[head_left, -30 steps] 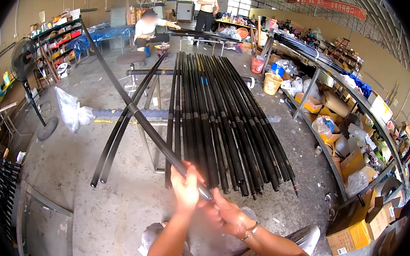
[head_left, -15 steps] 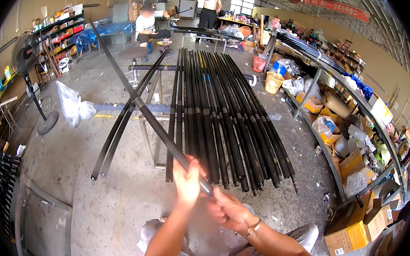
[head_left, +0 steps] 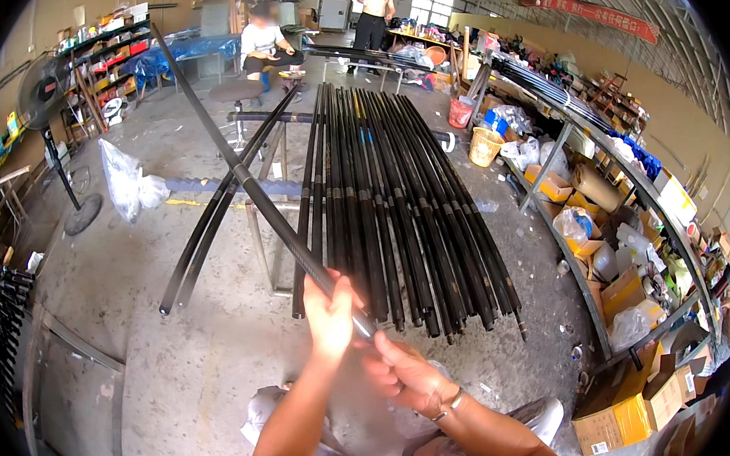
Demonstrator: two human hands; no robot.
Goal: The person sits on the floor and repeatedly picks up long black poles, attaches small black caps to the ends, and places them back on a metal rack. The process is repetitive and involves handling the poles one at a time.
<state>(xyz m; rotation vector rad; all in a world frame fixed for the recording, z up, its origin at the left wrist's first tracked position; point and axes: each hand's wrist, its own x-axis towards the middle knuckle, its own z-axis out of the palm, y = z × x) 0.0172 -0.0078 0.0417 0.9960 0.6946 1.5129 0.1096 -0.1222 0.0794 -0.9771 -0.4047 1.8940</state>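
Note:
A long black pole [head_left: 246,182] runs from near my lap up toward the far left. My left hand [head_left: 333,312] is closed around it a little above its near end. At that near end is my right hand [head_left: 402,366], its thumb against the pole and its fingers curled below, partly smeared by motion. The pole passes over a pair of black poles [head_left: 202,232] that lie slanted to the left. Just beyond my hands a row of several black poles [head_left: 381,218] lies side by side, their near ends pointing at me.
Metal stands [head_left: 260,253] bear the poles. A pedestal fan [head_left: 59,158] and a clear plastic bag [head_left: 124,183] are on the left. Along the right stands a rack [head_left: 553,166] with boxes and bags, an open carton [head_left: 616,418] before it. Two people, one seated [head_left: 263,43], are at the back.
My hands keep their places on the pole, with only a slight shift of the whole view. The seated person's arm at the back has come down.

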